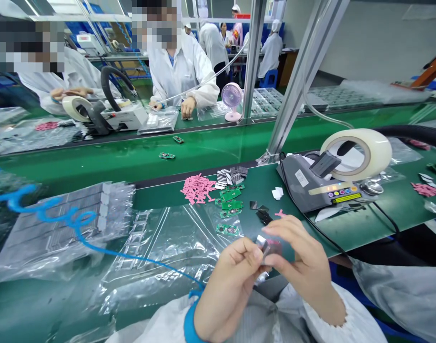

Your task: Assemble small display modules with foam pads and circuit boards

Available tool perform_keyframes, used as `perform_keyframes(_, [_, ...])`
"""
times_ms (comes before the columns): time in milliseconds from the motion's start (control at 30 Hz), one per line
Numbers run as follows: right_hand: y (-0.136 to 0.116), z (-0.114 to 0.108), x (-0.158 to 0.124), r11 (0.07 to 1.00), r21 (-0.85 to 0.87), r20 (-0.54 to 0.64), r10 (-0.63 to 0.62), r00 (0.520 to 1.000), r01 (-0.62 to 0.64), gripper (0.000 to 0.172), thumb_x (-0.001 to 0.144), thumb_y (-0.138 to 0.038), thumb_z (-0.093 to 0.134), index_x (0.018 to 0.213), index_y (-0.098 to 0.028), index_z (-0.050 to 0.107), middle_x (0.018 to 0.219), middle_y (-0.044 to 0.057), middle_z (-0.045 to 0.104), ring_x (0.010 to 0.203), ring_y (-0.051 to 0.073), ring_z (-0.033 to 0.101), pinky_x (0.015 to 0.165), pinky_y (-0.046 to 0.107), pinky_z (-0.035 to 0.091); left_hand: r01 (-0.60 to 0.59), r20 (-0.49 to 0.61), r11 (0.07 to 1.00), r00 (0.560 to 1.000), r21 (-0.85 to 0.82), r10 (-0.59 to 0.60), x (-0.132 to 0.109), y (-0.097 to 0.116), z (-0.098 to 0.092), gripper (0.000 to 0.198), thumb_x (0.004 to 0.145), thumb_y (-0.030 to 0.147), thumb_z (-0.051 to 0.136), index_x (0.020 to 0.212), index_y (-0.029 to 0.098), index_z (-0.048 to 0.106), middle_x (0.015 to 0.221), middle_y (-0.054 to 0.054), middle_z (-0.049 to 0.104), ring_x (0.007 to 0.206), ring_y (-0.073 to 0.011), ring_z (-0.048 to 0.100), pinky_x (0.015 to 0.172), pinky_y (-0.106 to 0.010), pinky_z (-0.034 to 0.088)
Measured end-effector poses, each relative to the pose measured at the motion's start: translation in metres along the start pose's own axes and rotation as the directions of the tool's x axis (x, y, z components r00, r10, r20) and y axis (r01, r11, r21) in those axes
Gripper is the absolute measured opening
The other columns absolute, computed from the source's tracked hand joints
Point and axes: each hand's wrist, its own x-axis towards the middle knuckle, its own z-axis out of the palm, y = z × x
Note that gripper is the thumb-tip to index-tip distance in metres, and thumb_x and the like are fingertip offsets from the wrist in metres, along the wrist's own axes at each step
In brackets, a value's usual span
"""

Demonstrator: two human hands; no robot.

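Observation:
My left hand [229,286] and my right hand [303,264] meet close to my body, both pinching one small silver metal part [265,246] with a pink pad on it. Just beyond them on the green bench lie several green circuit boards [230,205], a heap of pink pads [197,187], ribbed black heat sinks [232,175] and small black pieces [262,212]. A blue wrist strap [189,324] circles my left wrist, and its coiled blue cord [60,215] runs off to the left.
A grey tape dispenser [319,183] with a big white tape roll [357,153] stands right of the parts. Clear plastic trays in bags [67,224] cover the left. Behind a green conveyor [132,155], co-workers in white coats work; a pink fan [232,100] stands by a metal post.

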Motion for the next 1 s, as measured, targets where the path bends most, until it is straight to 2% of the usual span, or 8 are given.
perform_keyframes(167, [-0.007, -0.02, -0.003, 0.993, 0.062, 0.341, -0.12, 0.932, 0.105, 0.008, 0.087, -0.029, 0.058, 0.088, -0.021, 0.057, 0.076, -0.001, 0.06, 0.071, 0.014, 0.056, 0.075, 0.032, 0.046, -0.089, 0.174, 0.925, 0.984, 0.37, 0.025, -0.006, 0.011, -0.021, 0.016, 0.07, 0.031, 0.074, 0.067, 0.018, 0.064, 0.079, -0.003, 0.068, 0.078, -0.0159, 0.06, 0.073, -0.029, 0.042])
perform_keyframes(367, [-0.016, -0.008, -0.018, 0.973, -0.034, 0.372, -0.199, 0.906, 0.228, 0.017, 0.084, -0.008, 0.051, 0.095, -0.021, 0.053, 0.081, -0.001, 0.065, 0.076, 0.015, 0.056, 0.098, 0.041, 0.032, -0.176, 0.239, 0.788, 0.97, 0.59, 0.037, -0.02, 0.016, -0.034, 0.019, 0.078, 0.028, 0.064, 0.064, 0.019, 0.055, 0.076, -0.001, 0.06, 0.075, -0.014, 0.054, 0.075, -0.03, 0.041])
perform_keyframes(467, [-0.019, 0.002, -0.021, 0.966, -0.077, 0.308, -0.211, 0.928, 0.246, 0.016, 0.084, -0.009, 0.049, 0.09, -0.021, 0.056, 0.075, -0.003, 0.066, 0.069, 0.014, 0.055, 0.097, 0.04, 0.031, -0.16, 0.246, 0.818, 0.969, 0.552, 0.024, -0.019, 0.014, -0.04, 0.02, 0.078, 0.03, 0.065, 0.064, 0.019, 0.056, 0.076, -0.001, 0.06, 0.074, -0.014, 0.053, 0.074, -0.029, 0.041])
perform_keyframes(600, [-0.01, 0.019, -0.026, 0.968, -0.111, 0.147, -0.208, 0.967, 0.225, 0.02, 0.084, -0.01, 0.052, 0.097, -0.023, 0.058, 0.079, -0.002, 0.069, 0.069, 0.014, 0.056, 0.094, 0.041, 0.034, -0.079, 0.114, 0.924, 0.993, 0.375, 0.038, -0.011, 0.01, -0.049, 0.018, 0.072, 0.034, 0.071, 0.08, 0.019, 0.067, 0.087, -0.004, 0.066, 0.081, -0.0163, 0.057, 0.075, -0.028, 0.042])
perform_keyframes(667, [0.004, 0.028, -0.024, 0.978, -0.068, 0.193, -0.18, 0.965, 0.196, 0.01, 0.088, -0.026, 0.054, 0.096, -0.025, 0.059, 0.082, -0.002, 0.069, 0.073, 0.015, 0.058, 0.092, 0.041, 0.039, -0.074, 0.035, 0.944, 0.997, 0.322, 0.067, -0.008, 0.009, -0.054, 0.02, 0.072, 0.035, 0.072, 0.082, 0.018, 0.068, 0.087, -0.004, 0.066, 0.081, -0.016, 0.058, 0.075, -0.027, 0.042])
perform_keyframes(767, [0.037, 0.043, -0.008, 0.993, -0.091, 0.268, -0.054, 0.962, 0.081, 0.033, 0.091, -0.05, 0.042, 0.098, -0.023, 0.06, 0.091, 0.004, 0.067, 0.085, 0.018, 0.061, 0.082, 0.037, 0.047, -0.111, -0.061, 0.936, 0.988, 0.335, 0.139, -0.008, 0.013, -0.063, 0.016, 0.07, 0.029, 0.073, 0.08, 0.018, 0.069, 0.084, -0.004, 0.067, 0.08, -0.0154, 0.059, 0.074, -0.026, 0.043])
perform_keyframes(900, [0.082, 0.071, 0.024, 0.946, -0.314, 0.238, 0.163, 0.957, -0.083, 0.026, 0.093, -0.035, 0.047, 0.109, -0.017, 0.058, 0.106, 0.008, 0.063, 0.099, 0.021, 0.059, 0.085, 0.043, 0.047, -0.107, -0.164, 0.924, 0.97, 0.366, 0.178, -0.013, 0.026, -0.077, 0.037, 0.064, 0.019, 0.078, 0.1, 0.022, 0.069, 0.098, -0.006, 0.07, 0.087, -0.0172, 0.062, 0.079, -0.028, 0.045])
perform_keyframes(1000, [0.103, 0.091, 0.039, 0.911, -0.399, 0.283, 0.233, 0.93, -0.106, 0.023, 0.09, -0.034, 0.054, 0.105, -0.017, 0.059, 0.108, 0.005, 0.061, 0.099, 0.019, 0.059, 0.088, 0.043, 0.047, -0.108, -0.181, 0.914, 0.965, 0.392, 0.191, -0.018, 0.035, -0.083, 0.029, 0.062, 0.024, 0.079, 0.09, 0.02, 0.073, 0.127, -0.012, 0.06, 0.104, -0.023, 0.059, 0.087, -0.031, 0.044])
